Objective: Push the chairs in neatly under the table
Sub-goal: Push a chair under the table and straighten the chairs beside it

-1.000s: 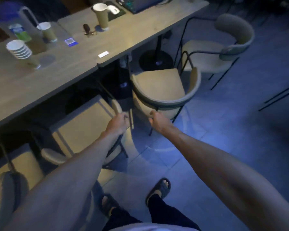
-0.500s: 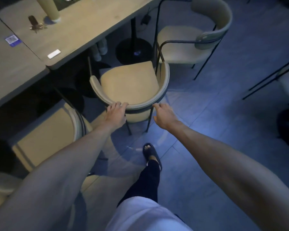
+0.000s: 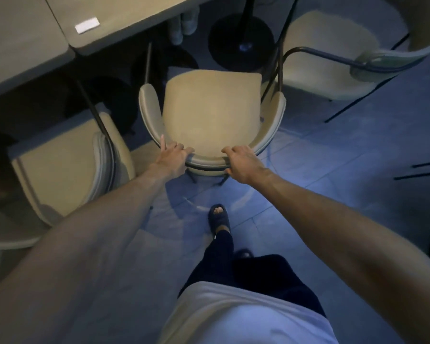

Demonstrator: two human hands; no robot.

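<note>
A beige chair (image 3: 210, 110) with a curved backrest stands in front of me, its seat out from under the wooden table (image 3: 35, 33) at the upper left. My left hand (image 3: 171, 157) grips the backrest rim on its left side. My right hand (image 3: 241, 162) grips the rim on its right side. A second beige chair (image 3: 60, 162) stands at the left, its front part under the table. A third chair (image 3: 333, 58) stands at the upper right, away from the table.
A black round table base (image 3: 241, 43) with its pole stands beyond the middle chair. A small white card (image 3: 87, 25) lies on the tabletop. Thin black legs (image 3: 422, 170) show at the right edge. My slippered foot (image 3: 219, 217) is on the tiled floor behind the chair.
I have stepped right, from the left chair to the middle one. Both hands moved onto its backrest and closed on the rim. The view has tilted further down.
</note>
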